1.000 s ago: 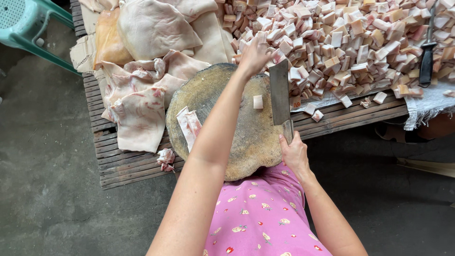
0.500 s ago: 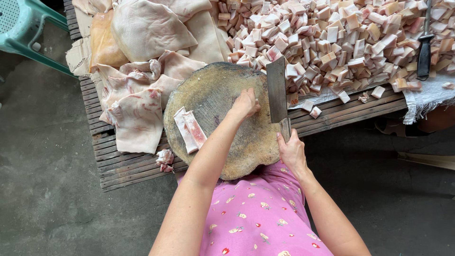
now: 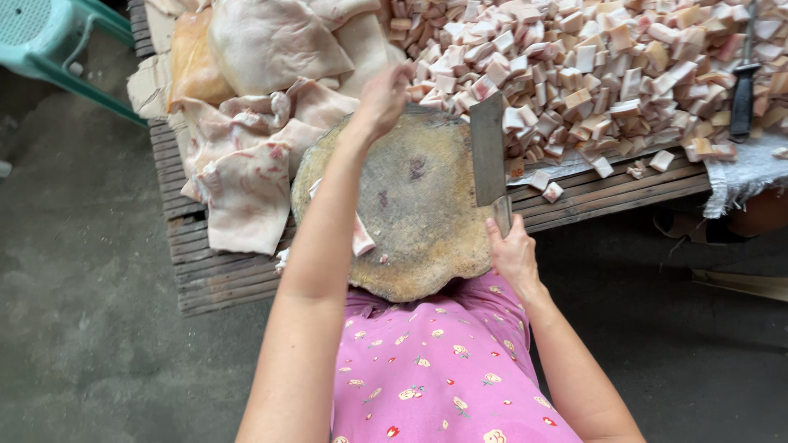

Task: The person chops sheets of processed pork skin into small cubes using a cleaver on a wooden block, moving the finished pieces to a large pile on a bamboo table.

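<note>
Head view looks down on a slatted wooden platform (image 3: pixel 222 279) standing on a grey concrete floor (image 3: pixel 90 328), with a teal plastic chair (image 3: pixel 57 49) at the upper left. A round, worn wooden chopping block (image 3: pixel 410 205) sits at the platform's near edge, against the person's pink patterned shirt (image 3: pixel 443 369). The right hand (image 3: pixel 513 254) is clamped around the handle of a cleaver (image 3: pixel 487 148); its long axis runs away from the body, blade lying along the block's right side and pointing toward the heap of cubed pork pieces (image 3: pixel 607 66). The left hand (image 3: pixel 382 98), fingers loosely curled and holding nothing visible, hovers over the block's far edge beside large slabs of pork skin (image 3: pixel 254 156). A strip of meat (image 3: pixel 361 238) lies on the block, partly hidden by the left forearm. A dark-handled knife (image 3: pixel 743 94) rests on the heap at far right.
</note>
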